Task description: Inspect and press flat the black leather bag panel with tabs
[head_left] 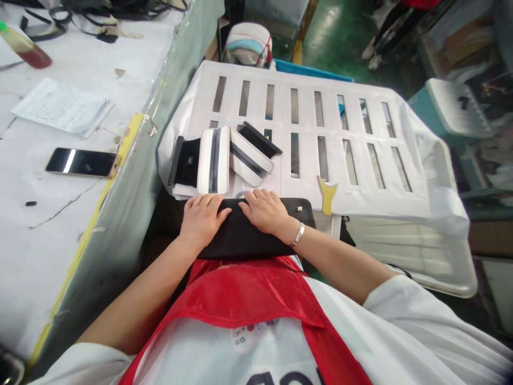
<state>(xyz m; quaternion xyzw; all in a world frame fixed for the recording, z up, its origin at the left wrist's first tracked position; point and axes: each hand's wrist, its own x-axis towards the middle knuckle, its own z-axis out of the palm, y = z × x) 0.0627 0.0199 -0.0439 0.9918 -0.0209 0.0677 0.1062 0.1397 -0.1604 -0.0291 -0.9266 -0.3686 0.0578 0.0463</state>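
So the main thing here is a long black panel (252, 240) lying across the person's lap, right up against the near edge of the slotted white counter (368, 206), toward its near left corner. Its long axis runs side to side, roughly along that edge.

Both hands are on it: left hand (202, 219) near the panel's left end, right hand (266, 212) around the middle, so the right hand is closer to the bare right end. Fingers sit side by side and point away from the body toward the panel's far edge, thumbs spread inward at each other. Can't tell if they're actually clamped on it or just pressing down, since the undersides are hidden.

Just past the fingers, by the counter's near left corner, are two striped white pieces (205, 160). A yellow Y-shaped piece (328, 198) is on the near edge, further right.
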